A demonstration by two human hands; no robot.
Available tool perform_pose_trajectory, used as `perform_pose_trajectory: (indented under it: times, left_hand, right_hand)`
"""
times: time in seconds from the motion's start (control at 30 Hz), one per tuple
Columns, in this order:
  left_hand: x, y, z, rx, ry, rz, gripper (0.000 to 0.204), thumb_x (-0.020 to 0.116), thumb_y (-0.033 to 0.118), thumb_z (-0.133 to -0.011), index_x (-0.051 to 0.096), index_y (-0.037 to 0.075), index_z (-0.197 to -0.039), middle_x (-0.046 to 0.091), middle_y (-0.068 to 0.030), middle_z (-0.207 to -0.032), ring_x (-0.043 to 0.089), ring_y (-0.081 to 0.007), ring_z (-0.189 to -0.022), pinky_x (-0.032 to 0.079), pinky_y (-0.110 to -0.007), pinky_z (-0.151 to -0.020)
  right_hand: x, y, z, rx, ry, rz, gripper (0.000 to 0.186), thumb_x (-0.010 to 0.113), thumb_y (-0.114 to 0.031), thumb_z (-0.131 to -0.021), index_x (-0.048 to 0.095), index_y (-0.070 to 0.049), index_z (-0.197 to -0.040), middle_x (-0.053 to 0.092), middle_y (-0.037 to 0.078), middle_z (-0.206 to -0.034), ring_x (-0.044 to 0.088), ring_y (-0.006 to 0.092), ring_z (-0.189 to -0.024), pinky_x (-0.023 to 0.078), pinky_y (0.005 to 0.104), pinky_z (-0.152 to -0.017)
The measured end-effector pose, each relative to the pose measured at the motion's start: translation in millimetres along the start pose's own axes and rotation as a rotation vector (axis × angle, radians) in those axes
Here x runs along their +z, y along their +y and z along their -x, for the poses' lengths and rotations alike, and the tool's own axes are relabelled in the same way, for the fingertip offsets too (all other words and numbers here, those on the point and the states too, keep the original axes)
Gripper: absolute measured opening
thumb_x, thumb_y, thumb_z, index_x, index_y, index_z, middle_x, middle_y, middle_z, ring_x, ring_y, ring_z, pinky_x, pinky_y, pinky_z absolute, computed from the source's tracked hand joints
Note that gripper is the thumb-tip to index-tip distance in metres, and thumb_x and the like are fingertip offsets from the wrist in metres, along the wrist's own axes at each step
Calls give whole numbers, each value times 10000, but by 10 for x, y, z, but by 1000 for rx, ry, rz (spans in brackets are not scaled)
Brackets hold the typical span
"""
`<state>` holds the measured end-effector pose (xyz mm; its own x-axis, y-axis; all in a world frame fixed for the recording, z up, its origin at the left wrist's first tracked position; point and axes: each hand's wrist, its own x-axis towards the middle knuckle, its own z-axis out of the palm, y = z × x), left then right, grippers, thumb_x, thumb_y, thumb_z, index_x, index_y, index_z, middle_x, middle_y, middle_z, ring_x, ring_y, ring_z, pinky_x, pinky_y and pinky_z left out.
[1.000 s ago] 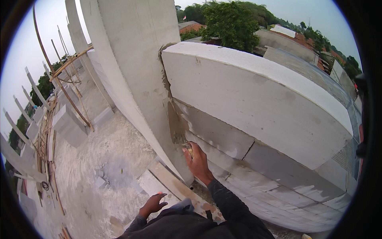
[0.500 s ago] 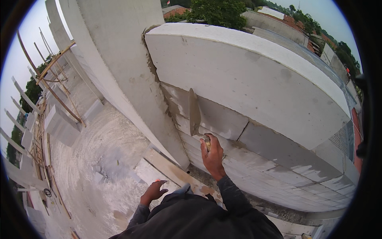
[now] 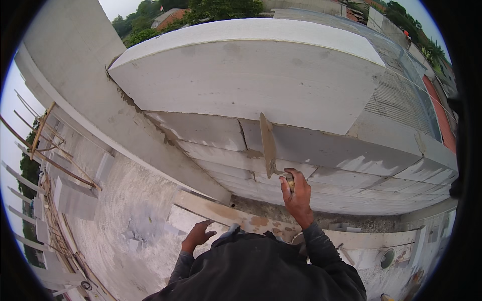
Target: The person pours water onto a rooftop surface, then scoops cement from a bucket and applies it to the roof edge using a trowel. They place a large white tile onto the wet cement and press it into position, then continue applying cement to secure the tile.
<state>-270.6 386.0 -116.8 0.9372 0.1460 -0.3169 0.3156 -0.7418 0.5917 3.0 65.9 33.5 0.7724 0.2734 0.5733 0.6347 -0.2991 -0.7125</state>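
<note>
Head view. We took the long white block (image 3: 241, 83) topping the wall as our landmark. Its left end met a tall concrete column (image 3: 75, 65), with a rough, dark mortar seam between them. Beneath it ran further block courses (image 3: 351, 175); the uppermost was dark grey, with ragged, pale streaks along its lower margin. Beyond the block we noted trees (image 3: 221, 9), and past its right end a ribbed roof (image 3: 394, 103). Well to its left and lower down lay a pale, dusty floor (image 3: 120, 193) with bamboo poles (image 3: 68, 173) standing over it. A board (image 3: 213, 208) with brown patches lay below the block, near the foot of the wall.

We recorded the right hand (image 3: 299, 195) below the block, fingers closed round the handle of a trowel (image 3: 268, 145). The left hand (image 3: 197, 236), lower and further left of the block, was loosely open, thumb apart from the fingers, near the board.

The trowel stood nearly upright, its tip overlapping the block's lower edge in our line of sight. Its narrow-looking blade was grey-brown and its handle yellowish. We could not tell whether the blade touched the wall.
</note>
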Motion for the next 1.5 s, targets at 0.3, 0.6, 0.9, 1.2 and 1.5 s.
perform_pose_trajectory:
  times: [0.3,0.6,0.9,1.2,1.5]
  left_hand:
    - [-34,437,-215,20,-41,53,628,836,320,-899,633,-1,-1398,693,-238,-1339,708,-392,-1150,569,-448,-975]
    - [105,497,-474,179,-83,-51,630,815,346,-920,628,-16,-1401,683,-242,-1356,685,-395,-1188,546,-451,-1020]
    - [140,509,-693,133,-200,-23,625,840,331,-893,634,6,-1385,710,-233,-1294,744,-351,-1061,594,-440,-906]
    - [62,387,-829,218,-216,21,652,856,322,-881,626,13,-1407,701,-230,-1318,741,-356,-1066,599,-425,-906]
    - [5,307,-854,153,-352,11,629,835,326,-894,632,-10,-1387,683,-251,-1344,666,-403,-1236,565,-451,-1007]
  right_hand:
    - [-968,377,186,7,73,186,309,750,-88,-944,612,-31,-1214,687,162,-1080,682,365,-835,553,434,-707]
    - [-1547,594,335,20,199,381,320,758,-97,-939,616,-30,-1217,688,168,-1078,670,375,-846,539,440,-709]
    - [-1613,243,373,355,109,-365,341,562,-324,-1101,576,2,-1202,640,104,-912,610,161,-648,526,336,-589]
    - [-1096,418,557,637,2,-1042,493,419,-479,-1144,558,-8,-1186,562,48,-790,529,119,-579,496,298,-536]
    - [-2096,-590,852,760,73,-934,492,455,-442,-1127,528,6,-1319,563,71,-792,512,121,-552,464,277,-516]
